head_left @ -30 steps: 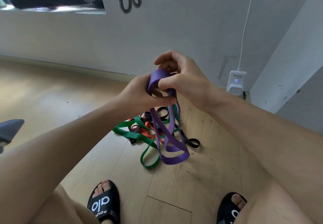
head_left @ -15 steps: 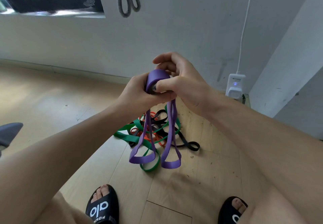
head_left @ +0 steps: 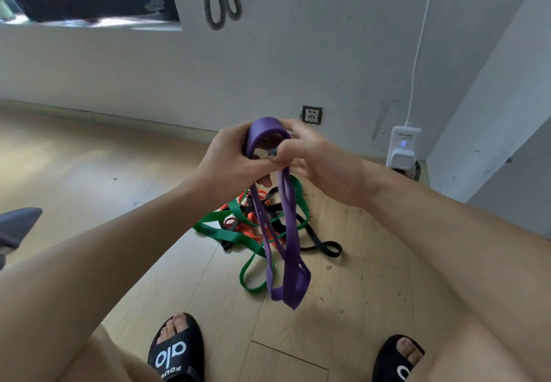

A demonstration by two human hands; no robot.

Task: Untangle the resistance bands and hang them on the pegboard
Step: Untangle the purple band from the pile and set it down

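On black slide (head_left: 176,352), "alo" — white lettering

The floor (head_left: 89,173) is pale wood planking with small dark specks scattered across it. On it, near the wall, lies a tangled heap of bands: a green band (head_left: 226,234) sprawling widest, an orange band (head_left: 253,232) (mostly buried under the others) and a black band (head_left: 322,246) whose loop ends stick out to the right. Two feet in black slippers (head_left: 176,349) stand at the near edge.
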